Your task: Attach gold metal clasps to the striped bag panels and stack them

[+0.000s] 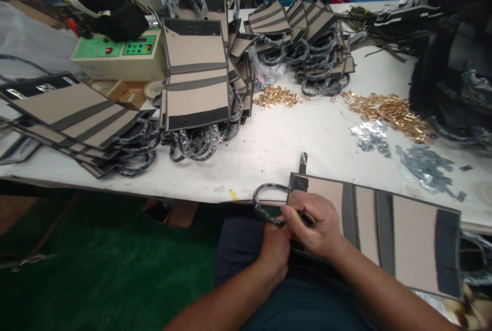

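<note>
A beige bag panel (369,218) with dark grey bands lies across the table's front edge and over my lap. A plastic-wrapped black handle (258,203) loops out from its left end, and a dark strap tab (303,163) sticks out past its far edge. My left hand (277,244) is closed at the panel's near left corner by the handle's end, its fingertips hidden. Just above it, my right hand (317,223) is curled into a fist over the panel's black end strip. Something dark shows inside that fist, too covered to name.
Stacked bag panels (196,75) with wrapped handles stand at centre left, more panels (73,116) at far left. A machine box (119,54) sits behind. Gold metal fittings (388,110) and flat silver plates (426,167) lie in piles on the white table (269,146).
</note>
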Tool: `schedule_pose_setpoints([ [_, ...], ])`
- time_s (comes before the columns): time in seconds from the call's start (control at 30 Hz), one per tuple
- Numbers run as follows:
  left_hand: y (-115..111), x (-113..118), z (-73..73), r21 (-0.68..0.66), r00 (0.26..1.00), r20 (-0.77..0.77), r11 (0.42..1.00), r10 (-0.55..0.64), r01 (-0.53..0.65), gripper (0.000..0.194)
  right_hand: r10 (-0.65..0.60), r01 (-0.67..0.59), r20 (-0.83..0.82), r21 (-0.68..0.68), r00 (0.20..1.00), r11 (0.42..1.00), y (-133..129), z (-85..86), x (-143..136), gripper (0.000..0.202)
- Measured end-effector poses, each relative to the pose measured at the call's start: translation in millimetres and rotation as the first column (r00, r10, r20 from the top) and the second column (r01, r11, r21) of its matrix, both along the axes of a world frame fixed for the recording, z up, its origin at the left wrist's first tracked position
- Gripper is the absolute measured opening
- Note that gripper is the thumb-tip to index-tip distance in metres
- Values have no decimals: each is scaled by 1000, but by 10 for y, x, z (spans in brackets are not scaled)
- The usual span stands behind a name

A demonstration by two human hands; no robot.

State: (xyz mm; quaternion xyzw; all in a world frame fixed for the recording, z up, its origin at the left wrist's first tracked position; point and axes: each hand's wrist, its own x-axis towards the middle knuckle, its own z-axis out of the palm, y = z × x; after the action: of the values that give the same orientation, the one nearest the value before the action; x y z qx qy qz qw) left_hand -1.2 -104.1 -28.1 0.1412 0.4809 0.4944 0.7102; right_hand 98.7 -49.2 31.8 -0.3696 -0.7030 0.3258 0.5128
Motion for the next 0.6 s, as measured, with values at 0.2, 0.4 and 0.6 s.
schedule_pose_setpoints([
  [0.2, -31, 13, 22, -58, 995, 102, 998, -2, 8, 39, -149, 99, -169, -272, 974, 957, 109, 137, 24, 43],
  [0.4, -59, 20, 3, 5, 994, 88, 998, 62, -63, 40, 90, -79, 151, -80, 984, 994, 87, 91, -121, 39],
  [0.6, -81, 12, -30, -51, 994, 101, 998, 31, -26, 44, -8, 11, 16, -172, 1000, 985, 94, 247, 26, 40],
])
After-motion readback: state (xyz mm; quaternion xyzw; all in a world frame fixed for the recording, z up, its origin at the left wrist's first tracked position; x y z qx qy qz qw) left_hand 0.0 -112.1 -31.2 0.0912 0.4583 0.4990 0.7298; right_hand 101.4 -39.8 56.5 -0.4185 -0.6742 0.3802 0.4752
